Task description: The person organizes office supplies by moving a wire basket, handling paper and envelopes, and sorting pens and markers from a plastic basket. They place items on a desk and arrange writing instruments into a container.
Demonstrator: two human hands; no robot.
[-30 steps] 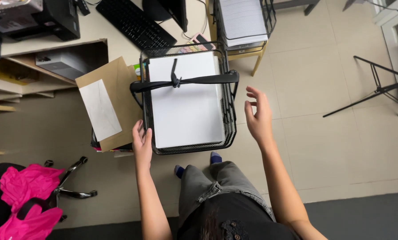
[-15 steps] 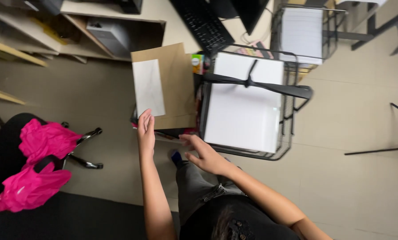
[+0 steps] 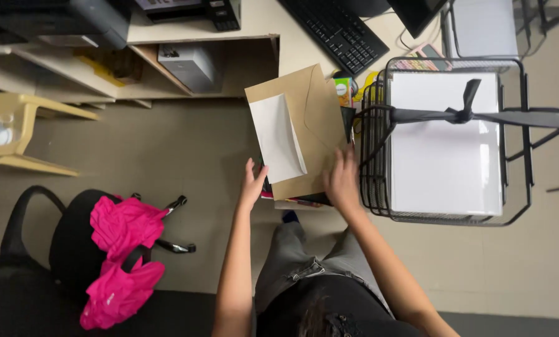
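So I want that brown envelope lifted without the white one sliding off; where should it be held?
Judging by its pose, grip the brown envelope at both lower corners, coming from the near edge: the left hand and right hand already flank it there. It lies flat on a stack, so lifting it level should keep the white envelope in place.

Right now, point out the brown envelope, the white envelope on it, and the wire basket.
brown envelope (image 3: pixel 320 134), head view, on its bare upper flap.
white envelope (image 3: pixel 278 138), head view, on the middle of its face.
wire basket (image 3: pixel 369 156), head view, on its left wall.
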